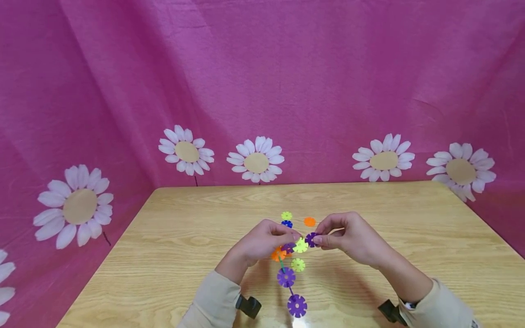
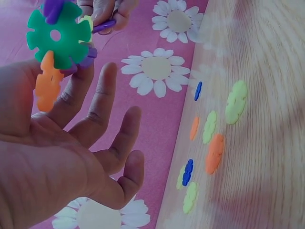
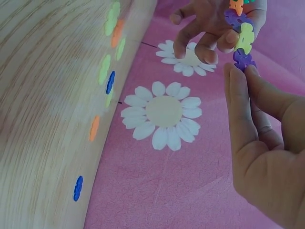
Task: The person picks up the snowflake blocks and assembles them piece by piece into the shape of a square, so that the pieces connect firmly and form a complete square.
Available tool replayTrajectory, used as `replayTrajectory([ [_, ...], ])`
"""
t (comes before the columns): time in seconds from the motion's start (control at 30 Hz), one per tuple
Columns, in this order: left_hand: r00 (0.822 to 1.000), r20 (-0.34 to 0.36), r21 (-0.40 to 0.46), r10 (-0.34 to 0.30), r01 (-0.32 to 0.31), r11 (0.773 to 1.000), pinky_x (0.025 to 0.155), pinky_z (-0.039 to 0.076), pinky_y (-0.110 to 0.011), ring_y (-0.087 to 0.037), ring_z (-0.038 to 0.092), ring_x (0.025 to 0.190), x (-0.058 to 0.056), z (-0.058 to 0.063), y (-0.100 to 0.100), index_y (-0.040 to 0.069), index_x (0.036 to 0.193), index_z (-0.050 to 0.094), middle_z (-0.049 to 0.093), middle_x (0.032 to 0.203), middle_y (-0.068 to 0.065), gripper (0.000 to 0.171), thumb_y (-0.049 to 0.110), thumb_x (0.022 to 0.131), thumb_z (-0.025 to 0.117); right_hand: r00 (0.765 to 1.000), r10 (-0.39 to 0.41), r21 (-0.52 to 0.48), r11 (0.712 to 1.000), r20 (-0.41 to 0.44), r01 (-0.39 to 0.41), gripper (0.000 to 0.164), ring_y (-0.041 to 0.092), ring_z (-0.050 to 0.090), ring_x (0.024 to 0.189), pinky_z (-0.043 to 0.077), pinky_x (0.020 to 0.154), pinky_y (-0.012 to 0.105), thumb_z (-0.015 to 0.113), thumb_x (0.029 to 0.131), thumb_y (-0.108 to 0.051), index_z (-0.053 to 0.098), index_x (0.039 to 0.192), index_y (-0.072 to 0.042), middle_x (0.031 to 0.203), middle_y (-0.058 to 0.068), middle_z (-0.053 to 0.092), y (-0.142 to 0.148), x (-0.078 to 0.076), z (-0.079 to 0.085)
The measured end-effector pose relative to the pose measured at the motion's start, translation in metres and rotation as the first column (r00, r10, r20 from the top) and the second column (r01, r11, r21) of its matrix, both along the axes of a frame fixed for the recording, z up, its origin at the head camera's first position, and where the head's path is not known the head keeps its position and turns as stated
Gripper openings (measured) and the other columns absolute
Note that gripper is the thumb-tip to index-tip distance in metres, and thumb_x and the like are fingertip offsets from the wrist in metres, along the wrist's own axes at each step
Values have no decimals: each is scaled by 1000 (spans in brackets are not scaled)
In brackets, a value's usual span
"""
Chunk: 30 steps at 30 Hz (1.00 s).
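Note:
A chain of notched plastic discs is held above the table. My left hand [image 1: 262,241] pinches it between thumb and index finger near a yellow-green disc [image 1: 301,246] and a purple disc [image 1: 288,248]; its other fingers are spread in the left wrist view. My right hand [image 1: 357,239] pinches a dark purple disc [image 3: 243,59], which meets the edge of the yellow-green one. Whether its slot is fully seated, I cannot tell. An orange disc [image 2: 47,88] and a green disc [image 2: 45,36] follow in the chain, then purple discs [image 1: 285,277] reaching toward me.
Loose discs lie on the wooden table [image 1: 184,237] beyond and below the hands: orange [image 1: 309,222], blue [image 3: 78,188] and yellow-green [image 2: 236,101] ones. Behind the table hangs a pink cloth [image 1: 287,91] with printed daisies.

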<state>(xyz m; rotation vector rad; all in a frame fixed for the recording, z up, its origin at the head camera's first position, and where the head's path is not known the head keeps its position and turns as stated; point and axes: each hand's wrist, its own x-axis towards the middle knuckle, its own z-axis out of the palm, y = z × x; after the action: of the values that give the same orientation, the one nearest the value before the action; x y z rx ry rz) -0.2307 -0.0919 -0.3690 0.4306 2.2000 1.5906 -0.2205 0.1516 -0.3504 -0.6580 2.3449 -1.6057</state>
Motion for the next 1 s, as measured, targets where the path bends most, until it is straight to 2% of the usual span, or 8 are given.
replayTrajectory([
  [0.2, 1000, 23, 44, 3, -4, 999, 101, 52, -35, -17, 62, 115, 0, -1, -1, 2, 109, 76, 71, 121, -7, 24, 18, 99, 63, 1000, -2, -3, 1000, 2, 2, 18, 17, 74, 81, 60, 78, 30, 74, 90, -9, 69, 98, 6, 93, 15, 69, -2, -1, -2],
  [0.43, 999, 37, 57, 33, -35, 998, 99, 53, -35, -19, 62, 118, 1, -3, -1, 4, 114, 75, 71, 123, -8, 26, 21, 99, 63, 1000, -16, 18, 1000, -2, 16, 18, 18, 74, 82, 60, 77, 30, 74, 90, -11, 69, 98, 4, 93, 13, 68, -5, 0, -3],
  [0.8, 994, 67, 77, 86, -92, 993, 103, 51, -36, -23, 58, 127, 0, -3, 0, 4, 107, 77, 71, 125, -5, 23, 21, 96, 66, 995, -50, 27, 998, -82, 53, 15, 16, 74, 76, 61, 73, 30, 76, 88, -12, 70, 94, 1, 90, 13, 70, -8, 2, -5],
  [1.0, 992, 65, 79, 105, -110, 991, 101, 51, -35, -22, 56, 130, 0, -3, 2, 2, 101, 79, 72, 122, -3, 22, 19, 96, 65, 992, -62, -13, 998, -108, 61, 11, 14, 75, 78, 61, 72, 28, 75, 88, -8, 70, 90, 1, 96, 15, 69, -10, 3, -10],
])
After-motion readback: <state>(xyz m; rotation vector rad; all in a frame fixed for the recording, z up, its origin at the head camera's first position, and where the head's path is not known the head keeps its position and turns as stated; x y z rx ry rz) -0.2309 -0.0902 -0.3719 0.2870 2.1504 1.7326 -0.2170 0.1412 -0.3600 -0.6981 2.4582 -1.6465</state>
